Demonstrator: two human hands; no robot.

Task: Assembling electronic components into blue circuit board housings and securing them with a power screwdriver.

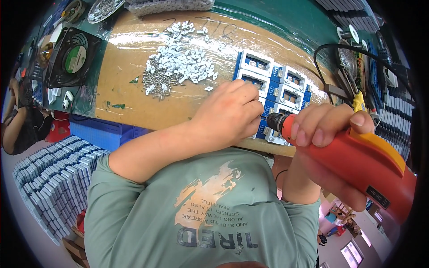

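My right hand [328,125] is wrapped round a red electric screwdriver [357,163] with a yellow trigger strip and a black chuck [275,120]. The tool lies nearly level, its chuck pointing left at the near boards. Close to that tip, my left hand [232,111] is closed with its fingers curled together over the left near corner of the boards; whatever they pinch is hidden. Beneath both hands sits a panel of blue circuit boards [270,100] carrying several white rectangular frames [255,62]. Some frames have screws and small white pieces at their corners.
On the wooden board [123,76], small white plastic pieces [185,60] are heaped beside loose screws [156,89]. A black fan [73,58] stands at left. A black cable [324,47] arcs at right near tools. Stacked boards [58,178] fill the lower left.
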